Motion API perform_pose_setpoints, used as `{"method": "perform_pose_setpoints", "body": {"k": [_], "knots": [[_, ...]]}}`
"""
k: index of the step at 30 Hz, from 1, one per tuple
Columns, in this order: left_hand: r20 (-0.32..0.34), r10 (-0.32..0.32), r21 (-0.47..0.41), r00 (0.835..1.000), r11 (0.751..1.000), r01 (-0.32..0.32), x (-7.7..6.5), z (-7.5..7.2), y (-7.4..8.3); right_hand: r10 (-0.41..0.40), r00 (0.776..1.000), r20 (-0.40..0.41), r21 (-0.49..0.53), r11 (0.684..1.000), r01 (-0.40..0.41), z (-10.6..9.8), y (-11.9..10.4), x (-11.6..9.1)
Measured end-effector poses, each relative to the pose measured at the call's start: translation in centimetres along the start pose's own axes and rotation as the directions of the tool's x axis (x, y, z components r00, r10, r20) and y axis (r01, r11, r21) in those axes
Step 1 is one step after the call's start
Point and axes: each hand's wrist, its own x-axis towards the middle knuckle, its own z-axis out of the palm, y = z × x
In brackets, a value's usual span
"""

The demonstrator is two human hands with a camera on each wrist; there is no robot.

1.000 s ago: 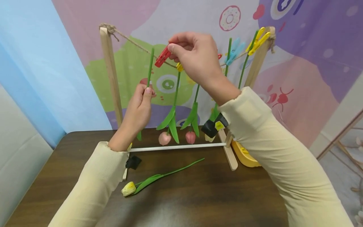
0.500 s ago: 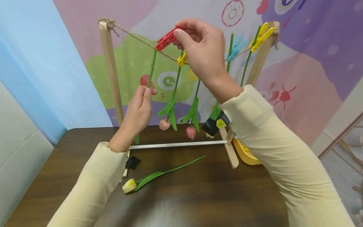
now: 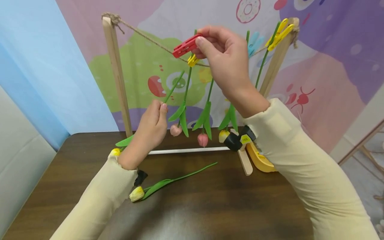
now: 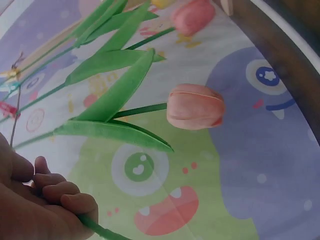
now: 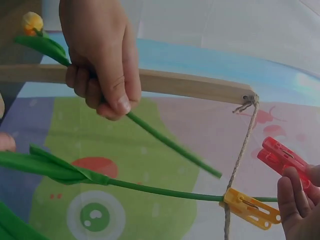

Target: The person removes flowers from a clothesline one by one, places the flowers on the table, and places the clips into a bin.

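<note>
Head view, counter: I have a dark wood-grained counter [image 3: 240, 210] before a cartoon-print cloth [image 3: 192, 13], a pale blue cloth [image 3: 36, 60] at left.
Head view, yellow tulip: My left hand [image 3: 153, 123] keeps its grip round the stem of this yellow tulip [image 3: 174, 86]; the stem tip points up and right, below the twine [image 3: 144, 36], the bloom down and left by the sleeve.
Head view, red clothespin: My right hand [image 3: 231, 58] pinches the red clothespin [image 3: 186, 46], long axis nearly level, nose left and slightly down.
Head view, count: Four stems hang from the twine between two wooden posts [image 3: 115, 76]; one loose tulip [image 3: 165, 183] lies on the counter, stem tip to upper right.
Left wrist view, fingers: The left grip wraps a green stem running down and right.
Left wrist view, count: I see three hanging blooms, heads to the right, and three clothespins at the left edge.
Right wrist view, yellow tulip: Bloom upper left, stem slanting lower right, tip just beside the twine.
Right wrist view, clothespins: One yellow clothespin [image 5: 250, 207] on the twine with one stem; the red one, in my right fingers, is apart from the twine.
</note>
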Motion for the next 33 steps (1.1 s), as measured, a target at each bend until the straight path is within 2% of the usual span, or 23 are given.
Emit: {"method": "perform_pose_setpoints", "body": {"k": [10, 16, 20, 26, 33], "knots": [[0.111, 0.086, 0.131, 0.990, 0.986, -0.100, -1.5, 1.3, -0.2, 0.116, 0.993, 0.013, 0.107, 0.987, -0.117, -2.5, 0.6, -2.2], [0.147, 0.120, 0.198, 0.982, 0.969, -0.149, -2.5, 2.1, -0.5, 0.170, 0.985, 0.015, 0.241, 0.956, -0.169, -4.1, 1.1, -3.7], [0.149, 0.137, 0.258, 0.979, 0.950, -0.173, -3.3, 2.8, -0.8, 0.228, 0.973, 0.026, 0.275, 0.935, -0.226, -5.4, 1.5, -4.9], [0.153, 0.163, 0.326, 0.975, 0.923, -0.205, -4.2, 3.9, -1.3, 0.269, 0.962, 0.033, 0.308, 0.913, -0.266, -7.6, 2.4, -6.7], [0.146, 0.230, 0.383, 0.962, 0.884, -0.270, -5.3, 5.4, -2.0, 0.341, 0.940, 0.025, 0.373, 0.869, -0.325, -10.1, 3.9, -8.5]]}}
